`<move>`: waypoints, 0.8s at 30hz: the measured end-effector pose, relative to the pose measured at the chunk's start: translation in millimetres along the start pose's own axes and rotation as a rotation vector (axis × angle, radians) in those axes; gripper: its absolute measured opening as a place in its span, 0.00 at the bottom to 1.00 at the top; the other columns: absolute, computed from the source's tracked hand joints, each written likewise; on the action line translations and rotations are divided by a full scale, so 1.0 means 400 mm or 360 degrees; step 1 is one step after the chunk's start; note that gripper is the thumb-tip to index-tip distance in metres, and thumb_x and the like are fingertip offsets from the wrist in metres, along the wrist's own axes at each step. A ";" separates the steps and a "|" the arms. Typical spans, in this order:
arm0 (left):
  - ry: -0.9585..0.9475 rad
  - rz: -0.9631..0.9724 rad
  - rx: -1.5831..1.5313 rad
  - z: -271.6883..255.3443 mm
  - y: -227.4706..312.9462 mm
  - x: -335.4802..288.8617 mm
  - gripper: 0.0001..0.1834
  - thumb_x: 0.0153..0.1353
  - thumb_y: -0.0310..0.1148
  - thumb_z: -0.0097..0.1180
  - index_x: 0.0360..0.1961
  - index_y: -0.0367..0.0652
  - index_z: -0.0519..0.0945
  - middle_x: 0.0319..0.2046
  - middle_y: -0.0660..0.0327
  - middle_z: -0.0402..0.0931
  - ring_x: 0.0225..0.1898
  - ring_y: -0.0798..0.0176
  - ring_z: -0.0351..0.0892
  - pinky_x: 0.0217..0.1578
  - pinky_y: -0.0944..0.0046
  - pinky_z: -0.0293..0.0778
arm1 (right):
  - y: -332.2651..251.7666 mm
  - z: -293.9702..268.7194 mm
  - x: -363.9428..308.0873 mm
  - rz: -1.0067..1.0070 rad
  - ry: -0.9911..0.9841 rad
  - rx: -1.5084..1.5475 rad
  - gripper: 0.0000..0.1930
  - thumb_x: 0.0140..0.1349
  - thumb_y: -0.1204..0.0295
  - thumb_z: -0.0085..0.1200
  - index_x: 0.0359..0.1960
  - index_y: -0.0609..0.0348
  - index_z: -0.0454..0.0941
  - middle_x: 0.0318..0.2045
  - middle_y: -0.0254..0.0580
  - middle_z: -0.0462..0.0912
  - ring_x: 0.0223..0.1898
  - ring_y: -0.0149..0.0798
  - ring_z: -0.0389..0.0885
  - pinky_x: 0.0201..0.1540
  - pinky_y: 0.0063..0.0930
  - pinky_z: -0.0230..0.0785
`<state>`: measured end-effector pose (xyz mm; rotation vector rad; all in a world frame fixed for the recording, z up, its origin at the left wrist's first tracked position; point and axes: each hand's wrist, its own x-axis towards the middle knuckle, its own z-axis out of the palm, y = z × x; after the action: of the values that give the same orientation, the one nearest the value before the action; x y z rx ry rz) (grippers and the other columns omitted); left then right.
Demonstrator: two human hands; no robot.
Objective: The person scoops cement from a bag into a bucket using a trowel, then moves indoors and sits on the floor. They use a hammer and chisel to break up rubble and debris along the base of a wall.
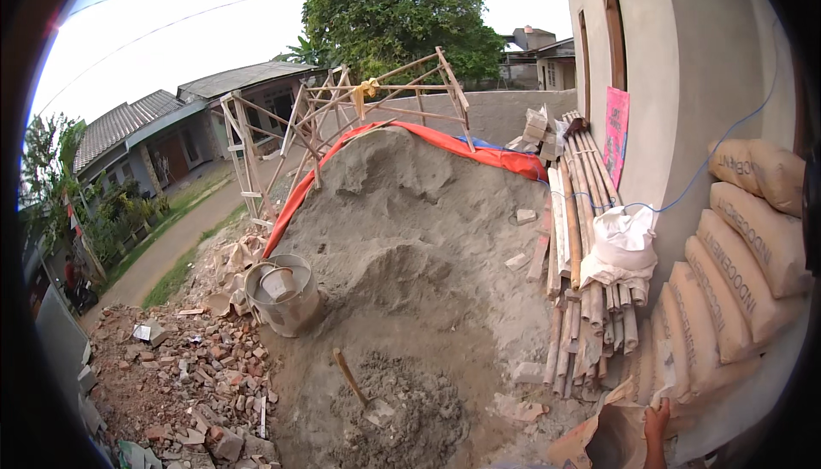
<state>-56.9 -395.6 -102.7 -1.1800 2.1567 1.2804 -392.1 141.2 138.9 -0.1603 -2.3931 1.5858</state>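
Note:
Low at the right, my right hand [657, 422] is closed on the upper edge of a torn-open brown paper cement bag [575, 447]. The bag's mouth gapes beside my fingers, showing a grey inside. My left hand is out of view. Left of the bag, a shovel [351, 379] stands with its blade sunk in a mound of wet grey mortar [415, 413]. Its wooden handle leans up to the left.
Stacked cement bags [727, 272] line the wall at right. Bundled poles [590, 315] carry a white sack [619, 245]. A large sand heap [402, 187] fills the middle, edged by an orange tarp [295, 204]. A bucket [295, 313] stands near brick rubble [192, 375].

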 end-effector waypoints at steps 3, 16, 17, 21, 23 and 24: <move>-0.0006 -0.0013 -0.0006 -0.022 0.018 0.000 0.17 0.57 0.45 0.54 0.42 0.46 0.81 0.38 0.48 0.78 0.43 0.49 0.77 0.43 0.49 0.72 | 0.025 0.036 -0.085 0.0834 -0.0378 -0.0183 0.19 0.40 0.74 0.60 0.37 0.66 0.72 0.34 0.51 0.76 0.38 0.47 0.79 0.42 0.37 0.71; -0.0022 -0.0069 -0.0060 -0.052 -0.011 -0.024 0.18 0.55 0.46 0.57 0.39 0.46 0.82 0.35 0.51 0.80 0.41 0.51 0.79 0.42 0.51 0.73 | 0.267 0.191 -0.356 0.0306 -0.0547 -0.0939 0.36 0.52 0.55 0.62 0.58 0.66 0.67 0.37 0.45 0.75 0.35 0.39 0.70 0.37 0.35 0.66; -0.0028 -0.0079 -0.0064 -0.051 -0.019 -0.029 0.18 0.55 0.46 0.57 0.39 0.46 0.82 0.35 0.51 0.80 0.41 0.51 0.79 0.42 0.51 0.73 | 0.269 0.204 -0.362 0.0303 -0.0578 -0.0960 0.36 0.52 0.55 0.61 0.58 0.66 0.67 0.38 0.45 0.75 0.36 0.39 0.70 0.38 0.35 0.65; -0.0037 -0.0134 -0.0098 -0.033 -0.066 -0.066 0.18 0.54 0.47 0.57 0.38 0.46 0.82 0.34 0.52 0.80 0.40 0.52 0.80 0.42 0.51 0.73 | 0.284 0.234 -0.385 0.0278 -0.0685 -0.1032 0.37 0.53 0.52 0.59 0.59 0.63 0.66 0.42 0.46 0.73 0.41 0.41 0.68 0.42 0.36 0.63; -0.0037 -0.0170 -0.0120 -0.022 -0.095 -0.093 0.18 0.53 0.47 0.58 0.38 0.46 0.82 0.33 0.52 0.80 0.40 0.53 0.80 0.42 0.52 0.73 | 0.300 0.238 -0.395 0.0257 -0.0723 -0.1053 0.37 0.53 0.51 0.58 0.60 0.62 0.66 0.44 0.47 0.72 0.43 0.43 0.67 0.44 0.37 0.62; -0.0040 -0.0188 -0.0130 -0.014 -0.109 -0.106 0.18 0.53 0.47 0.58 0.38 0.46 0.82 0.33 0.52 0.80 0.40 0.53 0.80 0.42 0.52 0.73 | 0.309 0.240 -0.399 0.0251 -0.0742 -0.1062 0.37 0.53 0.50 0.57 0.60 0.61 0.66 0.45 0.47 0.72 0.44 0.43 0.67 0.45 0.37 0.62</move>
<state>3.4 -390.8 -95.3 -1.2961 2.0025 1.3358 -272.4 67.2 -34.8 -0.1127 -3.2757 0.8742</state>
